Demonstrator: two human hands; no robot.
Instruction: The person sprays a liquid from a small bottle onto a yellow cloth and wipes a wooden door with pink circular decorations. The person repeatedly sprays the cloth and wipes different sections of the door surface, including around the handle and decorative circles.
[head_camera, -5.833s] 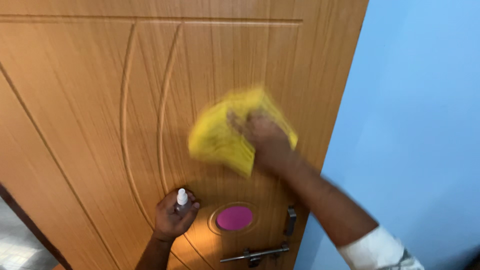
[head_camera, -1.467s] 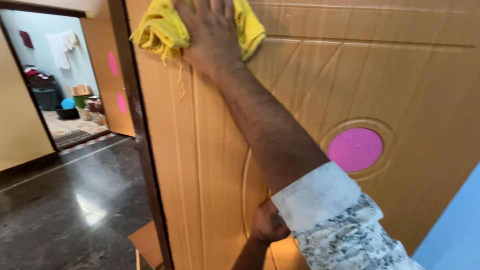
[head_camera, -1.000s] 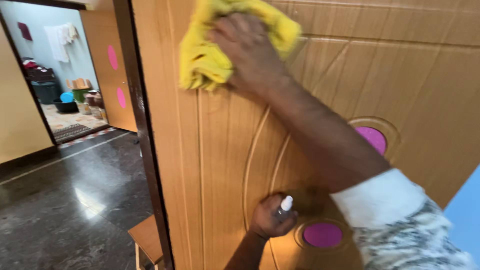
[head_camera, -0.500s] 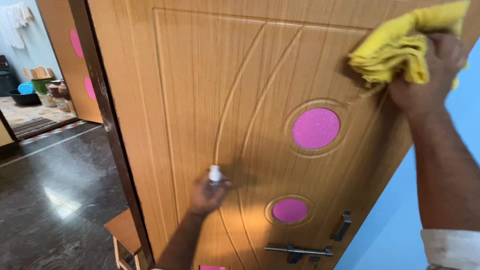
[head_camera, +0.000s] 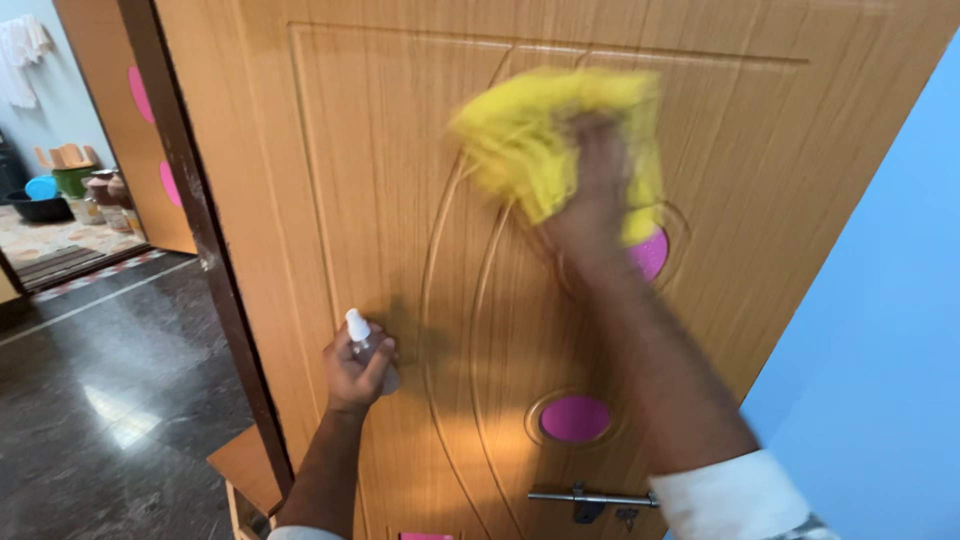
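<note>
My right hand (head_camera: 590, 195) presses a yellow cloth (head_camera: 545, 140) flat against the upper middle of an orange-brown wooden door (head_camera: 380, 180); both are motion-blurred. The cloth partly covers a pink round inset (head_camera: 652, 255) in the door. Lower down, my left hand (head_camera: 355, 368) is closed around a small clear spray bottle (head_camera: 362, 338) with a white nozzle, held close to the door face. A second pink oval inset (head_camera: 575, 417) sits below the cloth.
A metal door latch (head_camera: 590, 497) runs across the door's bottom right. A light blue wall (head_camera: 880, 330) is on the right. The dark door frame (head_camera: 205, 230) stands left, beyond it a glossy dark floor (head_camera: 90, 400) and a far room with buckets (head_camera: 45, 187).
My right hand has swept the cloth from the door's upper right edge leftward and down to the middle, over the upper pink inset. The left hand stays low with the spray bottle.
</note>
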